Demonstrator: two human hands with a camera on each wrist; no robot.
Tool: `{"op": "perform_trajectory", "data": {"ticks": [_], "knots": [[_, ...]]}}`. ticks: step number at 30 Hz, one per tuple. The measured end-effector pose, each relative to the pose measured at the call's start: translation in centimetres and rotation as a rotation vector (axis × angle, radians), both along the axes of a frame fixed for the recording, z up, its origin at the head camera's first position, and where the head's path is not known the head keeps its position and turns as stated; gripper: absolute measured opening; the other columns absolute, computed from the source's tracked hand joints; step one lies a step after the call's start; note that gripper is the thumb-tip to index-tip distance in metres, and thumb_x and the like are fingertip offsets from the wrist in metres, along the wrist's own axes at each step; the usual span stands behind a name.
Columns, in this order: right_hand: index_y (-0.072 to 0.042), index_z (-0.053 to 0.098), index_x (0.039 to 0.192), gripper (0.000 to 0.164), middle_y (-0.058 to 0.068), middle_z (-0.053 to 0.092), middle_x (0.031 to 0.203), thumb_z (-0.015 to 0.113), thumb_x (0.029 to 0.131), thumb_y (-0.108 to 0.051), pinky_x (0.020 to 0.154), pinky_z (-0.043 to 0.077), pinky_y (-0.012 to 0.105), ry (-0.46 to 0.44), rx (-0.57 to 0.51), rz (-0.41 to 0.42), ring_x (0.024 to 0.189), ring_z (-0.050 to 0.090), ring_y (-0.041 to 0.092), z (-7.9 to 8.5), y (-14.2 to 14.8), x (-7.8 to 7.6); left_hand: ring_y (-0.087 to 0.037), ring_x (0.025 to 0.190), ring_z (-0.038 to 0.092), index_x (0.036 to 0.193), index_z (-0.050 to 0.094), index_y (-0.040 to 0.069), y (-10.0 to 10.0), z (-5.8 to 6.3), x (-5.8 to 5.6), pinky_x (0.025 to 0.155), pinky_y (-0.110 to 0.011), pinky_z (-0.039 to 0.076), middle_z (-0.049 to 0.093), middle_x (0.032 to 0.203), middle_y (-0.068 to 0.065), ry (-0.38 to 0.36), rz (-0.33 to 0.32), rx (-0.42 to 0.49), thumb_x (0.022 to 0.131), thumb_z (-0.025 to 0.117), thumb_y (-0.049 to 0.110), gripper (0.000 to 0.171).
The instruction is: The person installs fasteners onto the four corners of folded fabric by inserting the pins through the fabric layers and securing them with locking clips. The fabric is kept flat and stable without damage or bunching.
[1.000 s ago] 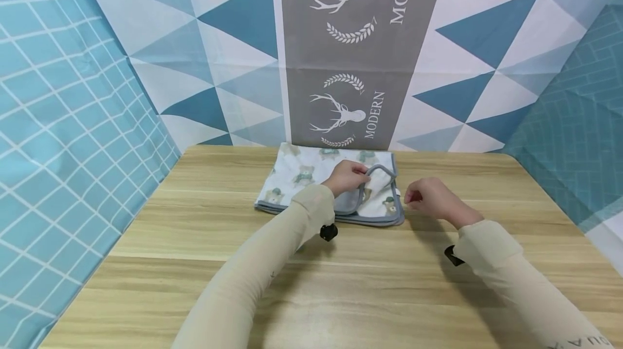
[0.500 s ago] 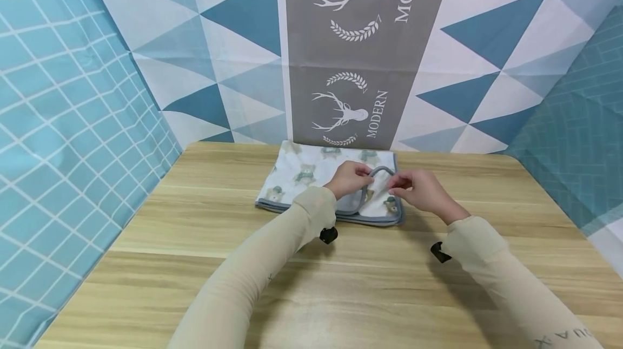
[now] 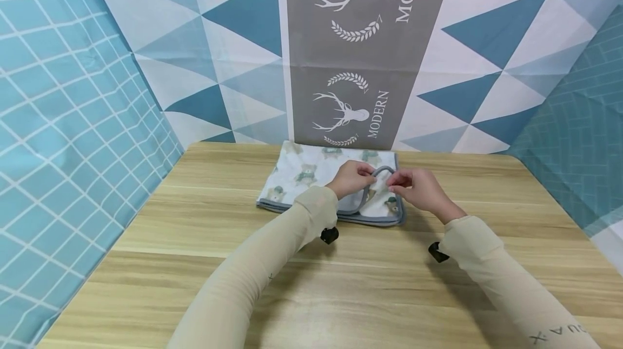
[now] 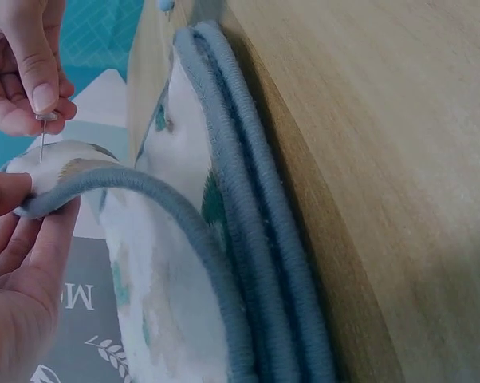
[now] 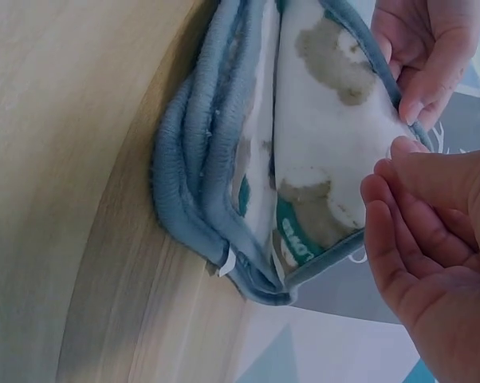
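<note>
The folded cloth (image 3: 306,176), white with printed bears and bound in grey-blue edging, lies on the tabletop (image 3: 340,289), its far side reaching the back edge near the middle, well apart from both back corners. One layer curls up near the cloth's right end. Your left hand (image 3: 351,178) pinches this raised edging between thumb and fingers. Your right hand (image 3: 422,191), its spare fingers loosely bent, pinches the head of a thin pin (image 4: 42,142); in the left-wrist view the shaft points at the lifted layer, just beside your left thumb. Whether the tip has entered the fabric cannot be told. Chief hazard, as judged here: a slip or hard push could prick your left fingers, since they back the cloth near the point. The thick edging might deflect so fine a shaft; a slack left pinch could let the layer sag; a loose right pinch could lose the pin among the folds. Behind stands a patterned backdrop (image 3: 302,67).
</note>
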State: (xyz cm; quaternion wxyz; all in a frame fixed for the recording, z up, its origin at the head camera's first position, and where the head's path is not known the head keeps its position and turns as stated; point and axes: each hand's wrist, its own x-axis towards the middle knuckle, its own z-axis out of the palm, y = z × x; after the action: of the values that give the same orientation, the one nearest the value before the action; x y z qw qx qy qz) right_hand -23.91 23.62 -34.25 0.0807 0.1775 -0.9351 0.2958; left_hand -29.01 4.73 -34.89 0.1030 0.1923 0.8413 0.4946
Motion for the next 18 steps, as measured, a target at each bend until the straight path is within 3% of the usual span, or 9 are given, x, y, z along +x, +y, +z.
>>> {"op": "perform_trajectory", "data": {"ticks": [11,18], "knots": [[-0.004,0.073,0.088,0.005,0.01,0.073,0.084,0.07,0.085,-0.004,0.066,0.052,0.017,0.029,-0.047,-0.044,0.074,0.065,0.011,0.0,-0.48,0.01,-0.023,0.098,0.068,0.109,0.071,0.003,0.28,0.3,0.36,0.07,-0.016,0.05,0.073,0.105,-0.014,-0.014,0.011,0.037,0.089,0.065,0.011,0.022],[-0.006,0.073,0.09,0.005,0.011,0.073,0.086,0.07,0.086,-0.006,0.066,0.052,0.017,0.027,-0.06,-0.056,0.078,0.067,0.018,-0.06,-0.7,0.08,-0.024,0.101,0.068,0.112,0.07,0.005,0.16,0.28,0.4,0.071,-0.017,0.05,0.073,0.107,-0.014,-0.003,0.012,0.056,0.09,0.065,0.011,0.023]]}}
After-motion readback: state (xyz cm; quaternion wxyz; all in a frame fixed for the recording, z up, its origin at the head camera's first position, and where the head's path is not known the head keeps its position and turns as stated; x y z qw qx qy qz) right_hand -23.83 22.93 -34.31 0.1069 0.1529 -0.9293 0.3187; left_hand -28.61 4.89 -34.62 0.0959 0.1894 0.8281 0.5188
